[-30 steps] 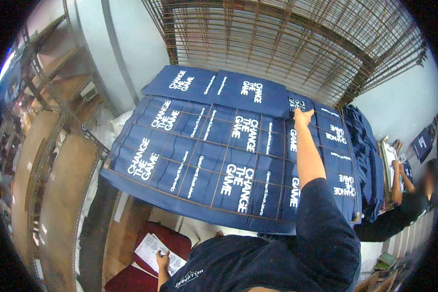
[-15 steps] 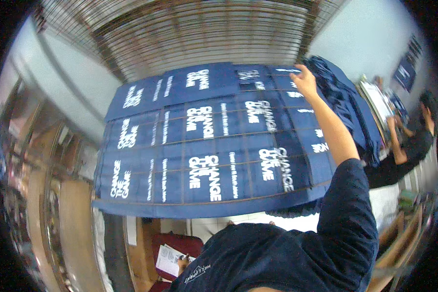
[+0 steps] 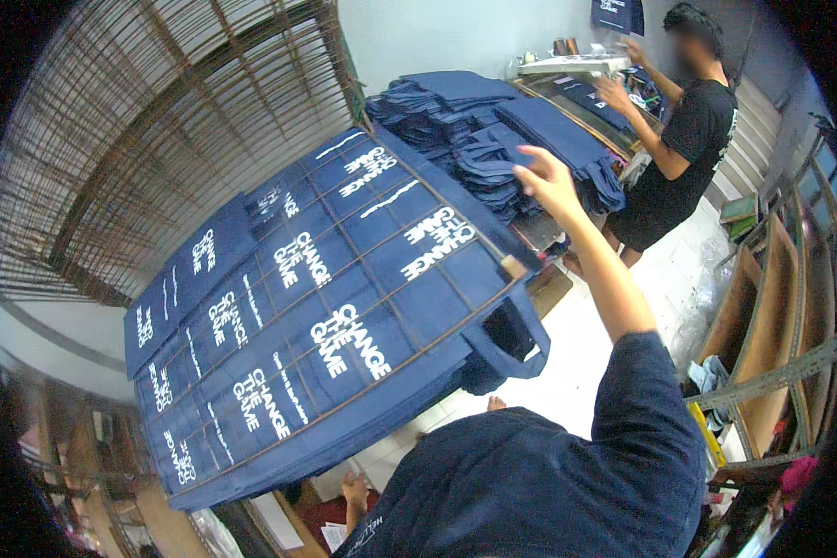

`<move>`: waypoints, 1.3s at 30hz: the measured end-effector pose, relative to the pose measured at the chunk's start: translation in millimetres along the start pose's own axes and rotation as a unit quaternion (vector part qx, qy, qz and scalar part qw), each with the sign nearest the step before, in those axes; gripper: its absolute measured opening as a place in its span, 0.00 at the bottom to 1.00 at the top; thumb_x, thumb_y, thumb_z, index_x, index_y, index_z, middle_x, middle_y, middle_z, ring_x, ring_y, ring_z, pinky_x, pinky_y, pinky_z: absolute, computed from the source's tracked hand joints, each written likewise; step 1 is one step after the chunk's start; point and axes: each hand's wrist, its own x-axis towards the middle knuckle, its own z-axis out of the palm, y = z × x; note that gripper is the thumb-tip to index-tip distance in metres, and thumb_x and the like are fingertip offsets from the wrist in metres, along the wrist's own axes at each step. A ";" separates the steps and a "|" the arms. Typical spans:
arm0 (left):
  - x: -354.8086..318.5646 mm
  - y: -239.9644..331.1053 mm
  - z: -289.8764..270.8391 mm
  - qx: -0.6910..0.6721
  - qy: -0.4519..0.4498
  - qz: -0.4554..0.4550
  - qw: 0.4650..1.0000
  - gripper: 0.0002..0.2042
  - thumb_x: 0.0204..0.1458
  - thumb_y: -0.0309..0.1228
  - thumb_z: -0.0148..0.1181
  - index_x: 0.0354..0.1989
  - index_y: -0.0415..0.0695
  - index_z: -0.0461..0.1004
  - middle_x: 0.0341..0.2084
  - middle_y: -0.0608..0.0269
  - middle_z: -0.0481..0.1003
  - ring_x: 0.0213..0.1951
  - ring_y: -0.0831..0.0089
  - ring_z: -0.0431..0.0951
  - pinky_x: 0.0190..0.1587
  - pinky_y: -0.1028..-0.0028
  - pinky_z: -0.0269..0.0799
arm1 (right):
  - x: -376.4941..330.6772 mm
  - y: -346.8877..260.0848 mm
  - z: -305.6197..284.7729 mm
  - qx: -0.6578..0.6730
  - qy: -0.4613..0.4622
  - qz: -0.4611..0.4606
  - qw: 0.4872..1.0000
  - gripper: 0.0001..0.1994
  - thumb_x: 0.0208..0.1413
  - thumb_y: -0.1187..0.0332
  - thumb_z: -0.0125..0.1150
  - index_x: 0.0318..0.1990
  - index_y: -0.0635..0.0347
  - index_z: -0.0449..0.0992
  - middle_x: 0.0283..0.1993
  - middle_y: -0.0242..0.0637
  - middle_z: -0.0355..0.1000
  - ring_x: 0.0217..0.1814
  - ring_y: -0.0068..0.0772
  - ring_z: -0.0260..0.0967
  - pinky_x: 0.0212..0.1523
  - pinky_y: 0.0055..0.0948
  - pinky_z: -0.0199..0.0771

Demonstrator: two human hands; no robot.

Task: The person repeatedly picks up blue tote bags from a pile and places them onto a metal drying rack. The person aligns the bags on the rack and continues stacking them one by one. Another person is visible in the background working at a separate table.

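Note:
Rows of navy tote bags (image 3: 293, 251) with white print lie flat on a wire drying rack (image 3: 381, 307), its thin rods crossing over them. A loop handle (image 3: 521, 335) hangs off the right end of the rack. My right hand (image 3: 551, 181) is raised on an outstretched arm, fingers apart and holding nothing. Just beyond it a heap of folded navy bags (image 3: 493, 126) is piled; whether I touch it cannot be told. My left hand (image 3: 354, 487) hangs low below the rack's near edge, small and partly hidden, its grip unclear.
More wire racks (image 3: 195, 121) tilt up at the far left. On the right a person (image 3: 688, 139) in black stands at a worktable (image 3: 567, 102), both hands raised over it. Wooden shelves (image 3: 763, 316) line the right side. White floor (image 3: 577, 335) shows between.
My view has swung right, bringing the bag heap, the other person and the shelves further in. My right hand has moved away from the rack's far right corner toward the heap.

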 end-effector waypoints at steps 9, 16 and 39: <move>-50.6 -1.3 23.3 0.331 -0.054 0.106 0.936 0.23 0.46 0.39 0.61 0.45 0.35 0.69 0.25 0.58 0.76 0.27 0.71 0.75 0.31 0.72 0.70 | -38.7 197.6 -138.4 0.319 0.248 0.375 0.834 0.32 0.44 0.46 0.62 0.55 0.51 0.63 0.51 0.38 0.65 0.42 0.30 0.65 0.44 0.33 0.60; -108.8 -6.4 21.7 0.317 -0.003 0.093 0.944 0.18 0.47 0.36 0.60 0.43 0.38 0.71 0.27 0.59 0.76 0.30 0.71 0.75 0.34 0.73 0.70 | 6.2 234.9 -151.9 0.427 0.227 0.338 0.807 0.54 0.40 0.31 0.54 0.65 0.63 0.43 0.62 0.50 0.55 0.62 0.46 0.57 0.57 0.48 0.55; -351.1 381.2 169.4 -0.155 -0.300 0.422 0.841 0.25 0.55 0.40 0.52 0.59 0.43 0.59 0.44 0.56 0.71 0.44 0.71 0.72 0.46 0.71 0.70 | 170.7 -90.4 -37.2 0.328 -0.047 0.014 0.944 0.08 0.51 0.73 0.57 0.38 0.64 0.73 0.37 0.35 0.64 0.40 0.29 0.66 0.42 0.40 0.71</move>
